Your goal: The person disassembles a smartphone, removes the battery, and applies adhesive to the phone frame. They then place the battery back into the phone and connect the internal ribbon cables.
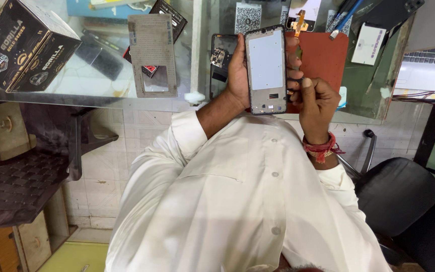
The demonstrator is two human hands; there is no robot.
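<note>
- Two hands of mine are up in front of my white shirt [237, 201], both on one job.
- My left hand [238, 70] grips a grey phone frame [266, 70] upright by its left edge, thumb and fingers wrapped around it, the pale inner plate facing me.
- My right hand [317, 103] is closed around a thin tool, pinched at the frame's right edge; the tool's tip is too small to make out.
- Red thread is tied round my right wrist [320, 147].
- Just left of the frame, touching my left hand, a dark phone back [222, 63] lies on the glass counter [76, 90].
- Behind my right hand lies a reddish-brown mat [325, 55].
- Far left on the glass sits a black box with gold print [23, 43]; nearer the middle lies a grey perforated plate [153, 55].
- At the right, a black chair [396, 194].
</note>
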